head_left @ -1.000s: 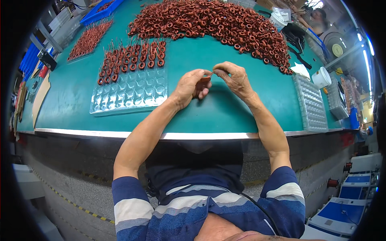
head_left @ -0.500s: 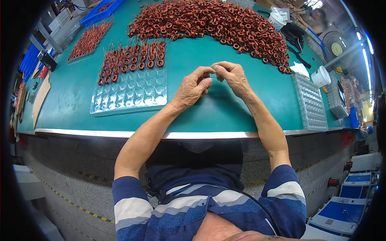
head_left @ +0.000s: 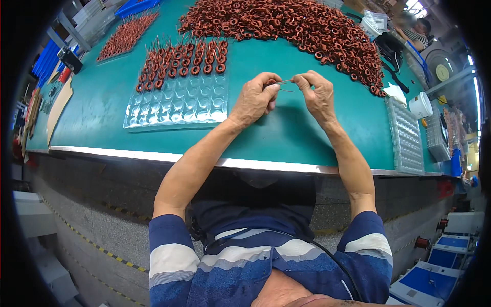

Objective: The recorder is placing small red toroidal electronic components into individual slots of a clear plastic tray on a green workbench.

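Observation:
My left hand (head_left: 254, 101) is closed over the green table, pinching a small copper-wound ring coil (head_left: 270, 82) that its fingers mostly hide. Two thin wire leads (head_left: 286, 90) stick out of the coil to the right. One lead runs to the fingertips of my right hand (head_left: 317, 94), which is closed in a pinch on its end; the other lead stands free below. Left of my hands lies a clear plastic tray (head_left: 176, 118) with round pockets. Its far rows carry several upright coils (head_left: 184, 60) with leads pointing up, and its near rows hold none.
A large heap of copper coils (head_left: 291, 28) spreads across the back. Another filled tray (head_left: 125, 38) and a blue bin (head_left: 135, 7) are at the far left. Stacked clear trays (head_left: 405, 135), a white tub (head_left: 420, 105) and a fan (head_left: 442, 71) stand on the right. A person (head_left: 415, 33) sits beyond.
My hands have drawn slightly apart, the right one moving right, so the two leads now show between them. The view has shifted a little, moving the table's contents rightward and up.

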